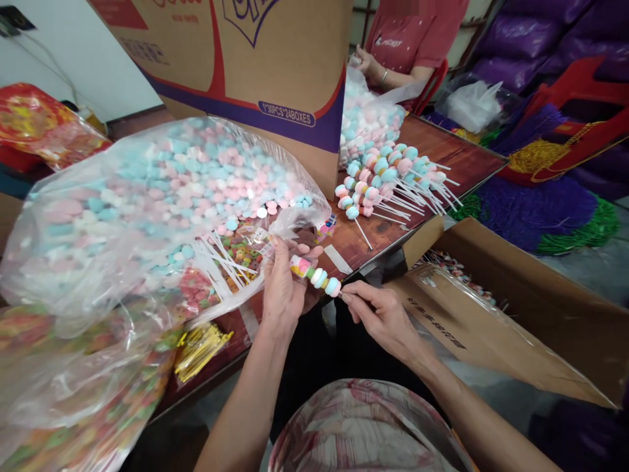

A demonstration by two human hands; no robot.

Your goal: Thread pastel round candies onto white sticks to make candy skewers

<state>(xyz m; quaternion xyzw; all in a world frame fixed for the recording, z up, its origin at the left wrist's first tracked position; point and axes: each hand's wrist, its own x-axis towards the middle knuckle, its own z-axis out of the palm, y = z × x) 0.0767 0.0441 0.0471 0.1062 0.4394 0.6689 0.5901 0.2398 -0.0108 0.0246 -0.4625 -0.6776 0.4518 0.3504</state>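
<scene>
A skewer of pastel candies (319, 278) hangs over the table's front edge between my hands. My left hand (285, 278) is closed round its upper end, where a clear wrapper and a pink and yellow piece show. The fingertips of my right hand (371, 308) pinch the skewer's lower end, just below the last pink and blue candy. Left of my left hand, white sticks (216, 265) lie on a bag of small coloured rings (240, 252). Gold twist ties (201, 351) rest at the table edge.
A big clear bag of pastel candies (171, 177) covers the left. Behind it stands a tall carton (285, 72). Finished skewers (393, 174) are piled at the right, near a seated person (407, 46). An open carton (491, 314) sits low right.
</scene>
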